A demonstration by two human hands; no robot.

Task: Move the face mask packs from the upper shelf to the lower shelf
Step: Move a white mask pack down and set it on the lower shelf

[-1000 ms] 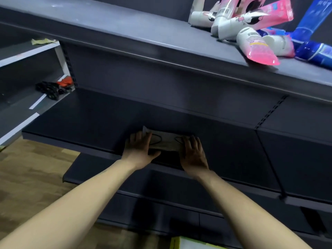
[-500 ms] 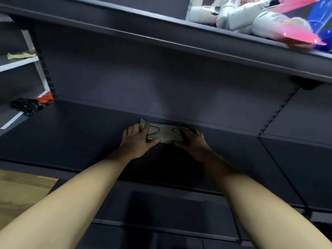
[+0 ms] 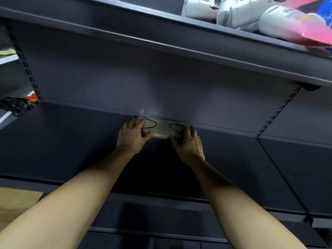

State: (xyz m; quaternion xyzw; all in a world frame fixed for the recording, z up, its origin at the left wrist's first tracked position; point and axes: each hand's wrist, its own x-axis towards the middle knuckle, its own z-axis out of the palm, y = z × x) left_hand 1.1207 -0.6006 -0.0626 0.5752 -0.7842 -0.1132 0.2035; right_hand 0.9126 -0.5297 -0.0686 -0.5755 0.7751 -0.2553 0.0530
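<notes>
A clear face mask pack (image 3: 162, 129) with grey masks and black ear loops lies at the very back of the dark lower shelf (image 3: 71, 141), against the back panel. My left hand (image 3: 132, 136) grips its left end, thumb under the front edge. My right hand (image 3: 188, 142) holds its right end, fingers curled over the top. The upper shelf (image 3: 161, 44) runs overhead; no other mask packs show on it.
White, pink and blue tubes (image 3: 269, 18) are piled on the upper shelf at the right. A black and orange item (image 3: 18, 105) lies on the neighbouring shelf to the left. Slotted uprights (image 3: 280, 112) divide the shelf bays. Wooden floor (image 3: 16, 203) shows at lower left.
Both hands have pushed the mask pack from the middle of the lower shelf back against the rear panel. The view has dropped lower and closer under the upper shelf.
</notes>
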